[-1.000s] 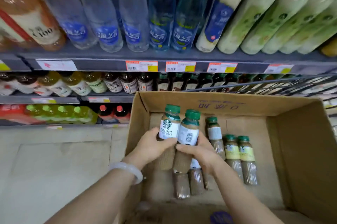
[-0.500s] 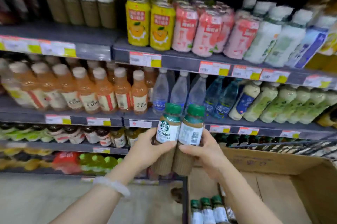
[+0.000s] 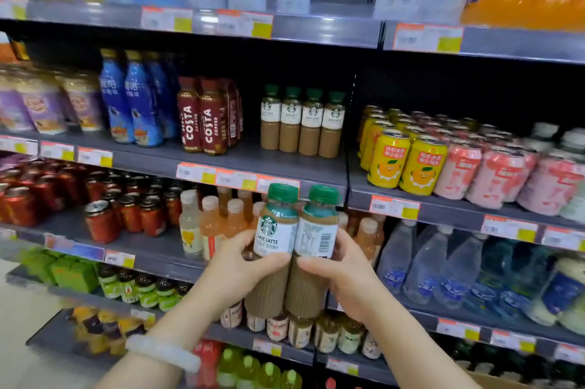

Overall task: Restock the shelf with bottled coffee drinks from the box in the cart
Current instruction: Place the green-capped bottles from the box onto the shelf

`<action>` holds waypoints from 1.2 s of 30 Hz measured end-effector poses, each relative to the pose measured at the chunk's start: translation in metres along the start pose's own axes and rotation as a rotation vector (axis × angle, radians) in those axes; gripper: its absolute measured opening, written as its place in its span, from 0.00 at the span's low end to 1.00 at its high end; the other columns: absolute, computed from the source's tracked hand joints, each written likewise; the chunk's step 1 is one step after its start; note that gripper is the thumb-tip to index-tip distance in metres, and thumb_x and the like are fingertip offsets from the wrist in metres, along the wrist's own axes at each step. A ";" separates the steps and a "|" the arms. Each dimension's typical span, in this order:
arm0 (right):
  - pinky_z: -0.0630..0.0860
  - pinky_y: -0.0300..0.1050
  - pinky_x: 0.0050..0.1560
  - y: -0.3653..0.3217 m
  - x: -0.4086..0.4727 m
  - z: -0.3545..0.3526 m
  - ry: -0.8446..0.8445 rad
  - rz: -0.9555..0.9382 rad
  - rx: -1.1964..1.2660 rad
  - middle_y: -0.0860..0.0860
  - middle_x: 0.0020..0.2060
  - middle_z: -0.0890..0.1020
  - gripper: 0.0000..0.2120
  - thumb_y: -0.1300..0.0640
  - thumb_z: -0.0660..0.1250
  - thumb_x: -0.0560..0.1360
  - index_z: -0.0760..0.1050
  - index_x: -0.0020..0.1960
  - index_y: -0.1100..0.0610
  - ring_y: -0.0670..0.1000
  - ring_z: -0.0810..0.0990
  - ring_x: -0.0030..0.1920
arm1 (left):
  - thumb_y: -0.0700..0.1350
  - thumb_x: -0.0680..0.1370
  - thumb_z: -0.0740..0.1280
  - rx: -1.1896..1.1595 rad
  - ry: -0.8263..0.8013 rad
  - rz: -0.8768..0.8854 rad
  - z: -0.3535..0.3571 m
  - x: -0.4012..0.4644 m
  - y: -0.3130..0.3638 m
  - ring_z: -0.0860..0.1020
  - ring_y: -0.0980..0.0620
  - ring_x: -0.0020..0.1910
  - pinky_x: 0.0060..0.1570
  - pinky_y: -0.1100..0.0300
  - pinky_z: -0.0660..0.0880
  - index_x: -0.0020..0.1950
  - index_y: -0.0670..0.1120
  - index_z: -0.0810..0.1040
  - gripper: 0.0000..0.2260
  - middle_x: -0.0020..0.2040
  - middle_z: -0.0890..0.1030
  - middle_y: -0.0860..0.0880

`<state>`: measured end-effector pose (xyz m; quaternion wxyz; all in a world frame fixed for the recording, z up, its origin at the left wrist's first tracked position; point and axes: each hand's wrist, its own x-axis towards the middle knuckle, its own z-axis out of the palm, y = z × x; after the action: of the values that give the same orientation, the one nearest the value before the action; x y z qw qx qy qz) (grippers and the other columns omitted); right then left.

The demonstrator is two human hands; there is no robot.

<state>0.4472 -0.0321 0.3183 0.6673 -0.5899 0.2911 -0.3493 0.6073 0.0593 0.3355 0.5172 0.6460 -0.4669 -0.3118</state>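
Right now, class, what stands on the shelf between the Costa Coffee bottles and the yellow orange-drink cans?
Head view: a row of four Starbucks latte bottles between Costa Coffee bottles and yellow cans.

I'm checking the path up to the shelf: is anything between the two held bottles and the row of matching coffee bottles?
Nothing visible. The two held bottles sit below the matching row, with bare shelf in front of it.

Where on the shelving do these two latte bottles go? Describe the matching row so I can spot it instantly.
Find the second shelf from the top. Right of the red Costa bottles stands a row of four latte bottles, left of the yellow cans. Only they have green caps, white labels and tan coffee.
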 end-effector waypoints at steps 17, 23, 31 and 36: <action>0.79 0.44 0.52 -0.108 0.183 0.012 0.053 -0.343 -0.126 0.50 0.54 0.82 0.25 0.65 0.74 0.67 0.72 0.61 0.53 0.47 0.81 0.53 | 0.45 0.71 0.73 -0.111 0.126 0.231 -0.051 0.181 0.074 0.79 0.58 0.49 0.47 0.59 0.78 0.55 0.53 0.78 0.13 0.50 0.81 0.56; 0.78 0.42 0.51 -0.104 0.227 0.010 0.090 -0.343 -0.151 0.49 0.54 0.82 0.26 0.65 0.74 0.67 0.72 0.61 0.52 0.46 0.81 0.53 | 0.45 0.71 0.73 -0.129 0.102 0.237 -0.056 0.225 0.062 0.79 0.59 0.49 0.46 0.60 0.78 0.50 0.58 0.76 0.12 0.49 0.81 0.57; 0.75 0.35 0.47 -0.088 0.258 0.010 0.226 -0.316 -0.209 0.43 0.47 0.82 0.20 0.65 0.75 0.67 0.73 0.49 0.44 0.40 0.79 0.50 | 0.43 0.70 0.74 -0.143 0.078 0.213 -0.067 0.275 0.045 0.80 0.64 0.42 0.36 0.70 0.75 0.49 0.54 0.77 0.12 0.46 0.82 0.57; 0.76 0.34 0.46 -0.068 0.269 0.013 0.313 -0.288 -0.262 0.42 0.49 0.82 0.20 0.63 0.75 0.67 0.74 0.50 0.43 0.40 0.79 0.51 | 0.42 0.70 0.74 -0.132 0.079 0.209 -0.065 0.297 0.026 0.77 0.65 0.42 0.32 0.78 0.71 0.49 0.53 0.76 0.13 0.43 0.80 0.57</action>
<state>0.6073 -0.2459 0.3938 0.4752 -0.6456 0.3467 -0.4870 0.7672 -0.1921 0.4017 0.6064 0.5701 -0.4893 -0.2605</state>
